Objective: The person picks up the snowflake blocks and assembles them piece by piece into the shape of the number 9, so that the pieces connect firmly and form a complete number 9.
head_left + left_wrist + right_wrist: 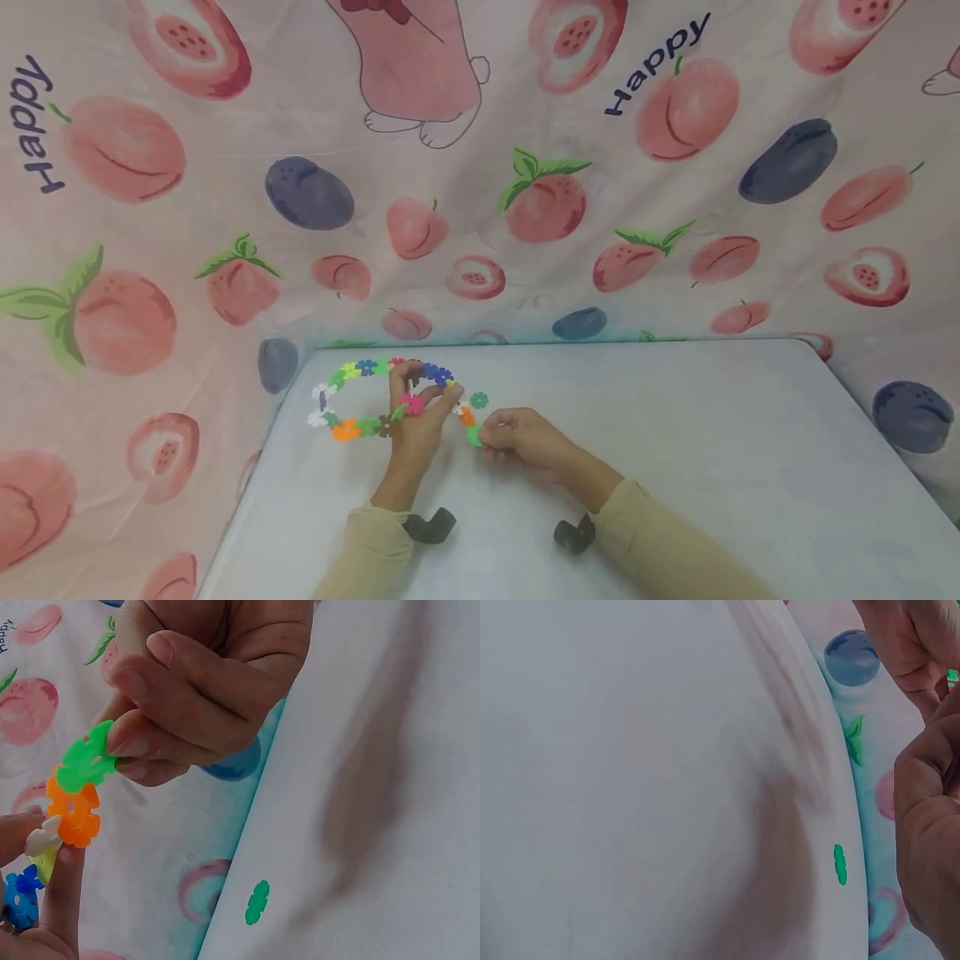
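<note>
A chain of colourful flower-shaped interlocking plastic discs loops around my left hand in the head view. That hand pinches the chain near its white disc, with a fingertip against the orange disc. Beyond the orange disc, a bright green disc forms the end of the chain. My right hand pinches this green disc between thumb and fingers, as the left wrist view shows. In the right wrist view, the right hand hides the disc it holds.
A loose green disc lies on the white table, just beyond the right hand. Behind the table's far edge hangs a fruit-patterned cloth, which also covers the sides. Dark bands sit at both wrists.
</note>
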Motion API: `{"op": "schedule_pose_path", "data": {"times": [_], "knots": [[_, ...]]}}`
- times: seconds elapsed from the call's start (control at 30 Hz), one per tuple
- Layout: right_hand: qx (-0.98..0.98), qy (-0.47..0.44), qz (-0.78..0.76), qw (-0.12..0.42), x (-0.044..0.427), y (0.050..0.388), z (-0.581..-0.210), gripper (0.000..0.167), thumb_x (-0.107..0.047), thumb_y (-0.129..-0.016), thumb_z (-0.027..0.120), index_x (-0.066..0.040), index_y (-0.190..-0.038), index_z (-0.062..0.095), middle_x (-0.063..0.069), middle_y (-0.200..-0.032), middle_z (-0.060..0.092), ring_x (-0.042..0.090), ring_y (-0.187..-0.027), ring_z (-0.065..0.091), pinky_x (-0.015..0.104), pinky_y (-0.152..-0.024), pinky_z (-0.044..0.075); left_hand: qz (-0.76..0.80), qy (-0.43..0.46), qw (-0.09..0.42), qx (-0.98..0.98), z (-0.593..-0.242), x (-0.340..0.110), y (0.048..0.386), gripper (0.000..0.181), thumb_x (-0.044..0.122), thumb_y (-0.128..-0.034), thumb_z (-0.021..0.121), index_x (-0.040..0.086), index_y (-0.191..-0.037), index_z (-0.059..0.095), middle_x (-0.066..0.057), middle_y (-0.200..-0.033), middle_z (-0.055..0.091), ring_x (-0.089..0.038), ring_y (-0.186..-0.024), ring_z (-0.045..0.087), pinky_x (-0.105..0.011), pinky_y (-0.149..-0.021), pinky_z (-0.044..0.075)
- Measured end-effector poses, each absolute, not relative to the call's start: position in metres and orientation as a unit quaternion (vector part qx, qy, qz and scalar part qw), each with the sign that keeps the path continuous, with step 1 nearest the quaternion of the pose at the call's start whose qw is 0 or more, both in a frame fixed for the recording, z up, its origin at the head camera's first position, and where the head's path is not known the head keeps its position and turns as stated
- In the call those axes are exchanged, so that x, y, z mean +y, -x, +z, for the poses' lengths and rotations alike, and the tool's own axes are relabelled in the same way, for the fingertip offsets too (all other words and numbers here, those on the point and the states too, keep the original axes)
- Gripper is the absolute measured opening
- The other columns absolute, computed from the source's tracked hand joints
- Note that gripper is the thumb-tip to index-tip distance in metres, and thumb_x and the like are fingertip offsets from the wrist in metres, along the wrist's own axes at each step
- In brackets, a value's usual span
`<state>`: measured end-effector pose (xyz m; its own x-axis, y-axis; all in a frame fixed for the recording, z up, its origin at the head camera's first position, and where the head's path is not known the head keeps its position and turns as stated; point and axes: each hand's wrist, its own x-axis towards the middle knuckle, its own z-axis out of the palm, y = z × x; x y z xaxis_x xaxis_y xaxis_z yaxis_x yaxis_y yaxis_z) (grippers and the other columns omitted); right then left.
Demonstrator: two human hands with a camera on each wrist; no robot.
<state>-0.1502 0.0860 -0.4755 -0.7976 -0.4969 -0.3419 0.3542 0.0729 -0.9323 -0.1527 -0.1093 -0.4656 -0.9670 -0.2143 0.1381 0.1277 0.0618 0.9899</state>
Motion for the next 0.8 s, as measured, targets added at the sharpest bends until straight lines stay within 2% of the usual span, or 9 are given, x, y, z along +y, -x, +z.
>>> {"op": "schedule_pose_path", "data": {"times": [0.27, 0.53, 0.7, 0.8], "knots": [[0.655, 0.04, -0.69, 0.306, 0.0844, 0.1491, -0.4743, 0.012, -0.012, -0.097, 0.066, -0.001, -0.101, 0.066, 0.004, -0.082, 0.07, 0.014, -0.074, 0.061, 0.023, -0.069, 0.051, -0.683, -0.029, 0.126, -0.719, -0.466, -0.1085, 0.1502, 0.068, 0.028, -0.085, 0.085, 0.024, -0.136, 0.039, 0.001, -0.146, 0.039, -0.022, -0.109, 0.068, -0.024, -0.084, 0.06], [0.648, 0.041, -0.698, 0.303, 0.0838, 0.1499, -0.4733, 0.009, -0.01, -0.097, 0.064, -0.002, -0.1, 0.065, 0.002, -0.08, 0.069, 0.012, -0.073, 0.061, 0.022, -0.069, 0.05, -0.678, -0.027, 0.139, -0.722, -0.4689, -0.1064, 0.1483, 0.068, 0.021, -0.0869, 0.083, 0.022, -0.137, 0.037, -0.001, -0.149, 0.037, -0.022, -0.109, 0.069, -0.023, -0.083, 0.058], [0.645, 0.047, -0.702, 0.298, 0.0827, 0.1488, -0.4729, 0.008, -0.009, -0.097, 0.064, -0.002, -0.099, 0.064, 0.001, -0.079, 0.067, 0.012, -0.072, 0.058, 0.023, -0.068, 0.049, -0.689, -0.013, 0.137, -0.712, -0.4708, -0.1043, 0.148, 0.067, 0.024, -0.0859, 0.084, 0.023, -0.134, 0.037, 0.001, -0.146, 0.038, -0.022, -0.108, 0.068, -0.025, -0.082, 0.059], [0.644, 0.048, -0.704, 0.296, 0.0823, 0.1493, -0.4746, 0.007, -0.009, -0.097, 0.064, -0.002, -0.098, 0.064, 0.001, -0.079, 0.066, 0.012, -0.072, 0.057, 0.023, -0.068, 0.049, -0.686, -0.009, 0.134, -0.716, -0.4717, -0.1041, 0.1476, 0.069, 0.023, -0.0865, 0.083, 0.018, -0.135, 0.036, 0.002, -0.146, 0.038, -0.022, -0.107, 0.068, -0.025, -0.081, 0.059]]}}
